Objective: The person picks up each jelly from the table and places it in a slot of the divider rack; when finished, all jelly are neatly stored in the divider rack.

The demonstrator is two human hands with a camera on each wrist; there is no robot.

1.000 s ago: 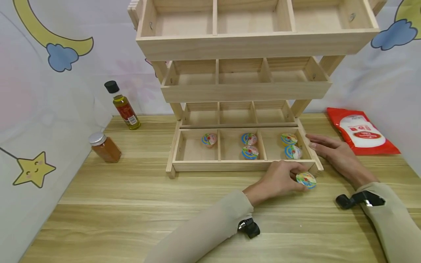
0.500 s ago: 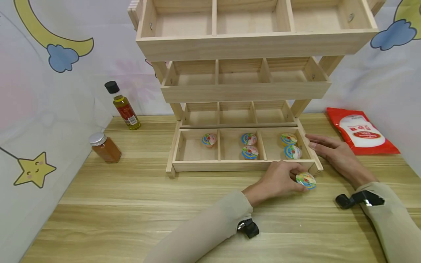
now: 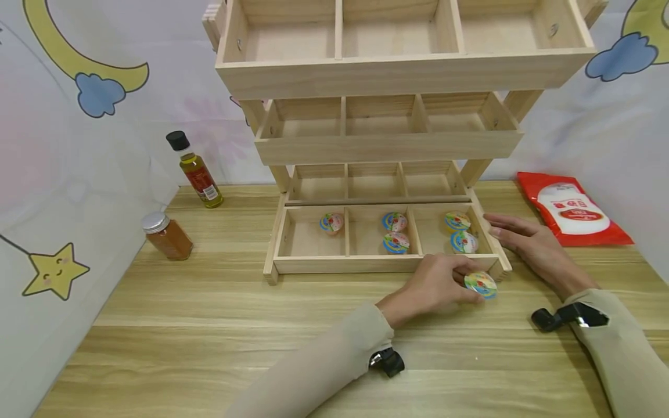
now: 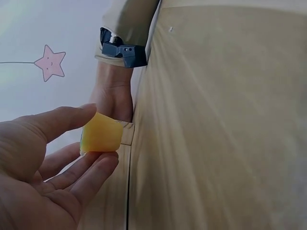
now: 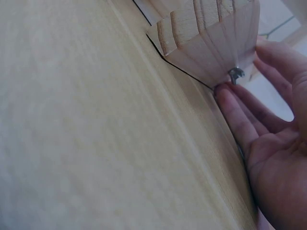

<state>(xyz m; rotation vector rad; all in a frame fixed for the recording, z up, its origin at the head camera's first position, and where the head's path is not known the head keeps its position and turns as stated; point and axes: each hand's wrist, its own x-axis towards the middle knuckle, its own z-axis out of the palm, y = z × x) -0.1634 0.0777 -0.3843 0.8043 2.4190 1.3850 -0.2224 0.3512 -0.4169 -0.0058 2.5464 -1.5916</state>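
My left hand [image 3: 436,285] pinches a jelly cup [image 3: 481,284] between thumb and fingers, just in front of the bottom tray's right end. The left wrist view shows the cup's yellow body [image 4: 103,134] above the table. My right hand [image 3: 538,249] touches the right side of the wooden rack [image 3: 345,265], its fingers extended along the side piece [image 5: 211,43]. In the bottom tray's left compartment sits one pink-lidded jelly cup [image 3: 331,223]. Two more jelly cups [image 3: 395,242] lie in the middle compartment, and a further two [image 3: 464,241] in the right one.
Upper trays [image 3: 389,148] of the rack overhang the bottom one. At the left stand an oil bottle [image 3: 201,177] and a jar of brown powder [image 3: 169,237]. A red and white bag [image 3: 575,212] lies beyond my right hand.
My left hand has shifted very slightly left with the jelly cup still pinched. My right hand stays against the rack, and the cups in the tray keep their places.
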